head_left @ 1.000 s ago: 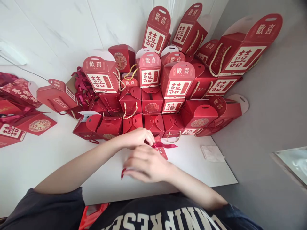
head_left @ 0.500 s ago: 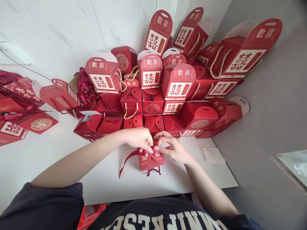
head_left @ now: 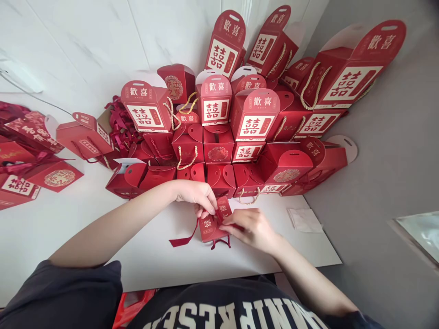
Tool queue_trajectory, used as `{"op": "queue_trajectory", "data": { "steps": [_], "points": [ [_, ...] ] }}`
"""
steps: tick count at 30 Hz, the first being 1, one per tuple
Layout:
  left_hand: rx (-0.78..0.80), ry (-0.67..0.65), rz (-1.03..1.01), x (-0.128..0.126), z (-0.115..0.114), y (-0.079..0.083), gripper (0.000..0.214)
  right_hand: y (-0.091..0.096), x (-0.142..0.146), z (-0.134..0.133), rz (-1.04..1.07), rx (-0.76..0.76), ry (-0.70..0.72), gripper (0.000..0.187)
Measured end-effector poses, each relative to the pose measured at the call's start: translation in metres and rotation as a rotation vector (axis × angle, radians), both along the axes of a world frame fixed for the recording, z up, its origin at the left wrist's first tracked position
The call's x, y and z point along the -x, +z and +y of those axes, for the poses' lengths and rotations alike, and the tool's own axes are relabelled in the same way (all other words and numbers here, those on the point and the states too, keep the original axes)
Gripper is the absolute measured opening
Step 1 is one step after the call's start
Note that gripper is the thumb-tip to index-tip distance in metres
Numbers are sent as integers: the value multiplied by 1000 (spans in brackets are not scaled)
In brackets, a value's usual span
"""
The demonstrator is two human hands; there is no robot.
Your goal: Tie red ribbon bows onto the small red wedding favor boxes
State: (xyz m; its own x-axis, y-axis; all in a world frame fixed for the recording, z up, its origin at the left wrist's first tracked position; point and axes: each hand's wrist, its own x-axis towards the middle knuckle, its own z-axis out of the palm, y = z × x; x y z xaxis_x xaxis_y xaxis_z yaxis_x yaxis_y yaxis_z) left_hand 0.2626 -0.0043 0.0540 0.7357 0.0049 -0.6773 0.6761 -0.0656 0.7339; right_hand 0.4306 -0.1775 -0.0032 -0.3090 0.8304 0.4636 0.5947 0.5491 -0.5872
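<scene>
A small red gift box (head_left: 210,227) stands on the white table (head_left: 61,224) in front of me. A dark red ribbon (head_left: 183,240) trails from it to the left. My left hand (head_left: 195,195) is closed, pinching the box's top flaps from behind. My right hand (head_left: 252,227) is closed too, its fingers pressed against the right side of the box where the ribbon runs.
A tall stack of red gift boxes (head_left: 254,114) with gold rope handles fills the back corner. More red boxes (head_left: 51,176) lie at the left. A heap of dark red ribbons (head_left: 120,123) sits behind them. A white tissue (head_left: 303,219) lies near the right edge.
My right hand has moved from over the box to its right side and now presses on it. The ribbon's free end has dropped flat on the table at the left.
</scene>
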Motion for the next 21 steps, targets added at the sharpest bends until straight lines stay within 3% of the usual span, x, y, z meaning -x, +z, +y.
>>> {"op": "queue_trajectory", "data": {
  "steps": [3, 7, 10, 14, 18, 21],
  "points": [
    [-60, 63, -28, 2, -4, 3, 17, 0, 7, -9, -198, -67, 53, 18],
    [-220, 61, -87, 6, -17, 6, 20, 5, 12, -12, -238, -45, 70, 20],
    [-472, 21, -172, 10, -33, 9, 12, 11, 9, -4, -96, 46, 96, 12],
    [-790, 36, -283, 17, -55, 8, 3, 9, 2, 17, 223, 135, -27, 14],
    [-1125, 220, -363, 27, -71, -14, 8, 2, 0, 32, 214, 138, -7, 20],
    [-1376, 307, -577, 33, -74, -38, 8, 0, 0, 34, 182, 133, 6, 20]
  ]
}}
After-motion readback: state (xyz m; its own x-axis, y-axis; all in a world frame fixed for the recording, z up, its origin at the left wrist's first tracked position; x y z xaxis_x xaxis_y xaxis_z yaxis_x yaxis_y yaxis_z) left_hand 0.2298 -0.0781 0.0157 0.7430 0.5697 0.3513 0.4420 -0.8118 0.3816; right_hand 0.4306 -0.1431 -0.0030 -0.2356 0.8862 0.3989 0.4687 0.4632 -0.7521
